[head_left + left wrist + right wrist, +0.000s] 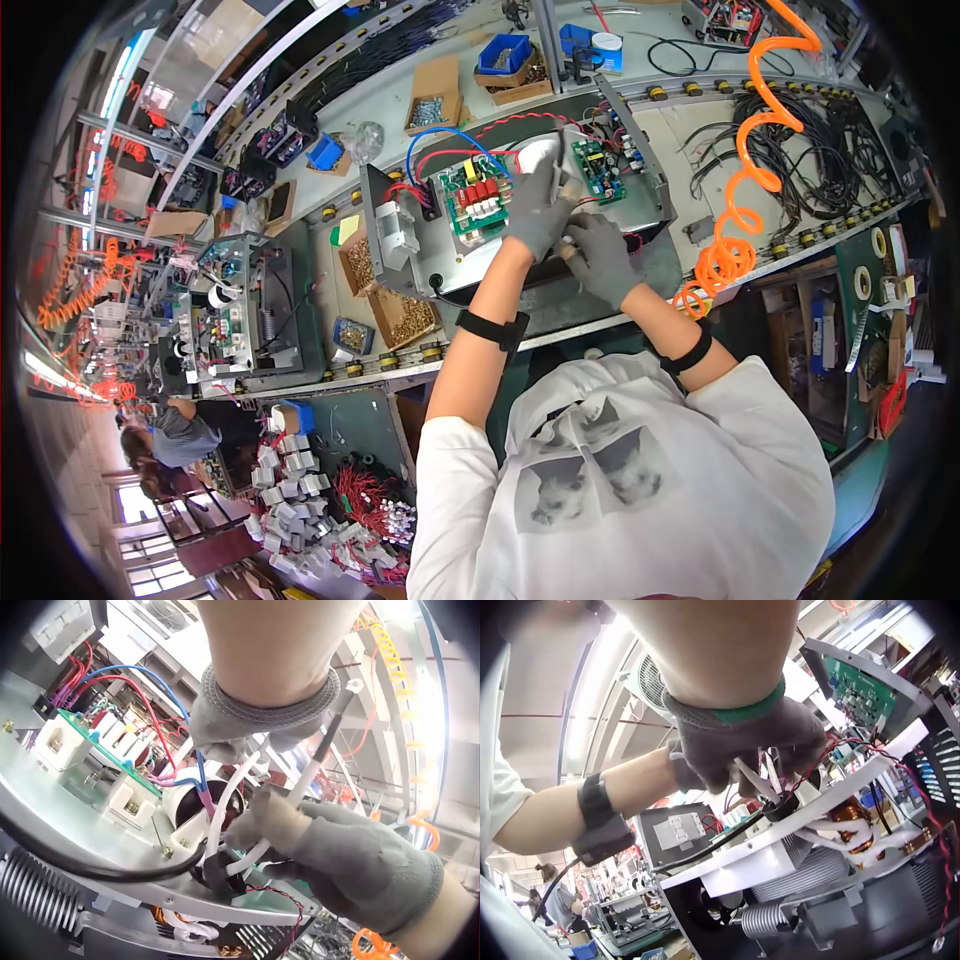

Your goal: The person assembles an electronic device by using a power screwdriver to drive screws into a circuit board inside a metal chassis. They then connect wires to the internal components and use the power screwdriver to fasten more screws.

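Both hands wear grey gloves over an open metal chassis [645,205]. Two white cables [234,780] come up through a black grommet [220,874] in its edge panel. My right hand [603,262] pinches one cable low down, near the grommet; its free end has a black sleeve and a ring terminal [354,686]. My left hand [540,212] holds the other white cable higher up, its fingertips partly hidden. Beside the hands are a green circuit board [475,200] with red and white parts, and a large round capacitor [180,796]. Blue and red wires [440,133] arch over the board.
Boxes of small screws [405,318] stand left of the chassis. An orange coiled hose [725,258] hangs at the right, near bundled black cables [800,150]. Another chassis [245,310] sits farther left on the roller line. Below the bench lies a pile of wired white parts [290,480].
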Motion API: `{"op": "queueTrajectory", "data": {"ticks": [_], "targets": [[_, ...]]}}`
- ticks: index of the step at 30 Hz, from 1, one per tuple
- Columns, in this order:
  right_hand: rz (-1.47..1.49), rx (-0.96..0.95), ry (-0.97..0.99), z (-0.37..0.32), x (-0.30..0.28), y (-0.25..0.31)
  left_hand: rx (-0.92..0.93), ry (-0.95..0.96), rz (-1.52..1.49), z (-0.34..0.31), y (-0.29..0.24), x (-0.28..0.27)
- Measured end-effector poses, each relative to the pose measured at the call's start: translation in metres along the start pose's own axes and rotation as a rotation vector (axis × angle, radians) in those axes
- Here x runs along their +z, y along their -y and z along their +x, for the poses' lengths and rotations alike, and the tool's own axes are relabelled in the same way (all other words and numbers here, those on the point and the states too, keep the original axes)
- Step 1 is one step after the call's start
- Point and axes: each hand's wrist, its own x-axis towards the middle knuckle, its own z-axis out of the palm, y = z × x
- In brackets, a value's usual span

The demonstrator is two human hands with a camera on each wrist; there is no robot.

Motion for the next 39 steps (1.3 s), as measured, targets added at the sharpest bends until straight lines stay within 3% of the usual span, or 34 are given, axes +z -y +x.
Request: {"op": "queueTrajectory", "data": {"ticks": [2, 3, 4, 5, 6, 7, 10, 12, 13, 15, 16, 19, 21, 23, 24, 26, 27, 30, 31, 32, 35, 39], "targets": [[0.037, 0.057, -0.095, -0.004, 0.004, -0.011, 0.108, -0.039, 0.101, -0.009, 0.011, 0.006], [0.075, 0.065, -0.11, 0.001, 0.015, -0.004, -0.029, -0.104, 0.045, -0.022, 0.014, -0.014], [0.13, 0.197, -0.114, 0.002, 0.015, -0.011, -0.174, -0.184, -0.056, -0.041, 0.012, -0.021], [0.184, 0.325, -0.116, 0.004, 0.014, -0.019, -0.384, -0.419, -0.398, -0.07, 0.032, -0.019], [0.163, 0.304, -0.176, 0.008, 0.012, -0.019, -0.606, -0.576, -0.67, -0.075, 0.032, -0.021], [0.167, 0.312, -0.171, 0.006, 0.009, -0.016, -0.884, -0.557, -0.799, -0.089, 0.031, -0.026], [0.024, 0.39, -0.091, 0.01, -0.011, -0.003, -0.875, -0.58, -0.817, -0.101, 0.019, -0.031], [-0.092, 0.082, -0.423, -0.01, -0.027, 0.012, -0.811, -0.408, -0.797, -0.103, 0.013, -0.039], [-0.111, 0.035, -0.348, -0.024, -0.036, 0.017, -0.811, -0.416, -0.8, -0.105, 0.012, -0.04], [-0.098, -0.055, -0.163, -0.061, -0.056, 0.026, -0.588, -0.384, -0.64, -0.114, 0.007, -0.044], [-0.068, -0.101, -0.054, -0.082, -0.063, 0.027, -0.576, -0.382, -0.582, -0.119, -0.001, -0.046], [-0.162, 0.224, 0.556, -0.162, -0.062, -0.003, -0.485, -0.371, -0.49, -0.154, 0.005, -0.042], [-0.181, 0.794, 1.173, -0.176, -0.055, -0.036, -0.52, -0.41, -0.489, -0.178, 0.002, -0.036], [-0.148, 1.028, 1.217, -0.215, -0.03, -0.096, -0.61, -0.359, -0.378, -0.208, 0.012, -0.026], [-0.157, 0.997, 1.236, -0.235, -0.016, -0.109, -0.622, -0.389, -0.367, -0.22, 0.013, -0.02], [0.049, 1.036, 0.555, -0.28, 0.014, -0.13, -0.853, -0.423, -0.541, -0.24, 0.011, -0.011], [0.03, 0.992, 0.477, -0.296, 0.047, -0.147, -0.868, -0.452, -0.535, -0.246, 0.008, -0.011], [0.048, 0.971, 0.524, -0.282, 0.083, -0.146, -0.873, -0.492, -0.538, -0.258, -0.008, -0.022], [0.167, 1.061, 0.35, -0.279, 0.09, -0.146, -0.869, -0.51, -0.51, -0.263, -0.009, -0.026], [0.287, 1.144, 0.167, -0.276, 0.095, -0.145, -0.888, -0.513, -0.487, -0.271, -0.005, -0.03], [0.398, 1.133, 0.023, -0.27, 0.1, -0.138, -0.954, -0.542, -0.492, -0.288, 0.007, -0.04], [0.378, 1.095, 0.002, -0.266, 0.087, -0.135, -1.075, -0.554, -0.497, -0.3, 0.04, -0.054]]}}
